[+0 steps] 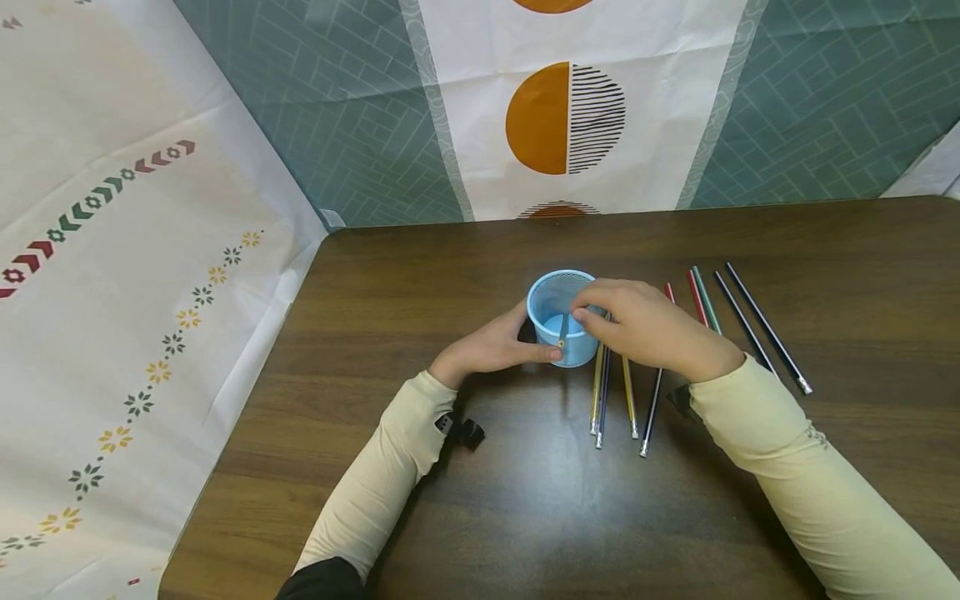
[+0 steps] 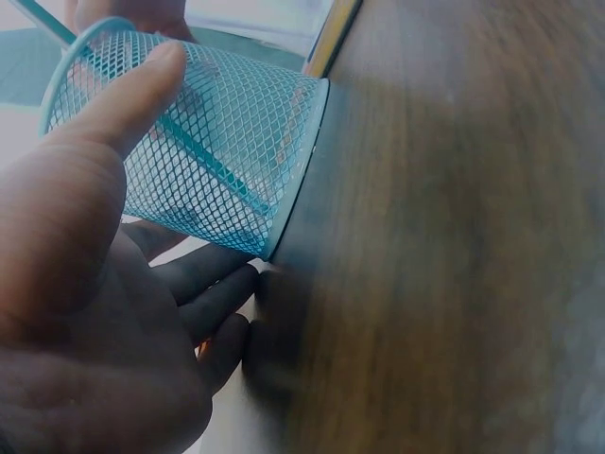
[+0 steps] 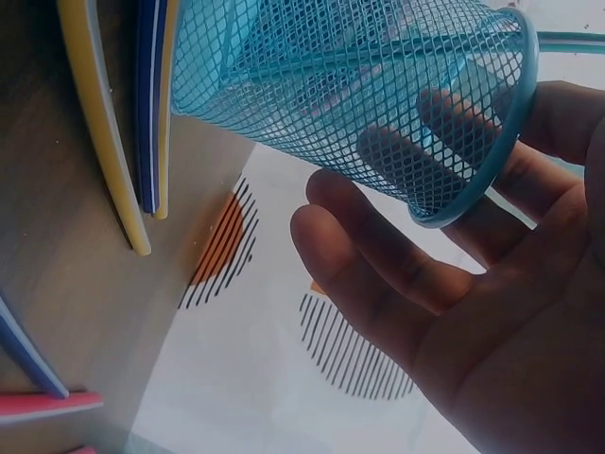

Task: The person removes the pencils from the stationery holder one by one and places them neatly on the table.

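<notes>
A light-blue mesh pencil cup (image 1: 576, 350) stands on the table, and my left hand (image 1: 495, 342) holds it by the side. In the left wrist view the thumb lies along the mesh (image 2: 236, 104) and the other fingers are behind and below the cup. At the rim, my right hand (image 1: 637, 321) pinches a teal pencil (image 1: 564, 327), which slants down inside the cup. Through the mesh in the left wrist view the teal pencil (image 2: 213, 161) reaches towards the base. The right wrist view shows the pencil (image 3: 567, 43) passing out over the rim; the pinching fingertips are hidden there.
Beside the cup lie yellow pencils (image 1: 629, 400) and dark blue pencils (image 1: 652, 412). Farther right are a red pencil (image 1: 697, 296), a green pencil (image 1: 707, 302) and dark pencils (image 1: 768, 329). Patterned cloths hang behind the wooden table (image 1: 525, 500) and at its left.
</notes>
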### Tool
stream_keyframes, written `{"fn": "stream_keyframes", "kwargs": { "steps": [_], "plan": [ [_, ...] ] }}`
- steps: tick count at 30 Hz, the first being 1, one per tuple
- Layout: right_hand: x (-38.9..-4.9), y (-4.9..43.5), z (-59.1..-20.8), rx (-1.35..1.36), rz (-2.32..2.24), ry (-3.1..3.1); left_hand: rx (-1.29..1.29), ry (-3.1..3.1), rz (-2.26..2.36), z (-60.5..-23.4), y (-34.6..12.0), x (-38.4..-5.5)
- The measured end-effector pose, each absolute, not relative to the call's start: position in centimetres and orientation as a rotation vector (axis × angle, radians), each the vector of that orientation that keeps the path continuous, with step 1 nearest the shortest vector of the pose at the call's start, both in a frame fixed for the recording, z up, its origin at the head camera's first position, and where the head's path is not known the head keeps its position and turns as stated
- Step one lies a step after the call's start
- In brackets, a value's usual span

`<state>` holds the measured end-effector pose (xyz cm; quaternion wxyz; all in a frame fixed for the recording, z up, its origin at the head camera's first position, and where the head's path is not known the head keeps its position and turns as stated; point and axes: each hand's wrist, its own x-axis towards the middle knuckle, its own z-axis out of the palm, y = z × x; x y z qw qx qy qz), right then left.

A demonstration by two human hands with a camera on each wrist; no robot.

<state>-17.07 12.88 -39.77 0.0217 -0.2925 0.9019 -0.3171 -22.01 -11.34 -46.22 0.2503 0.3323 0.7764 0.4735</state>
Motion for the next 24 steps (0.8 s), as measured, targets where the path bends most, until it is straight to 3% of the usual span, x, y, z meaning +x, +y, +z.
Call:
{"fn": "stream_keyframes", "kwargs": {
  "steps": [24],
  "plan": [
    [-17.7,12.1,-41.7,-0.920,-0.915,2.910,0.894,2.116,1.294,-46.2,-11.2,-21.8]
  ]
}}
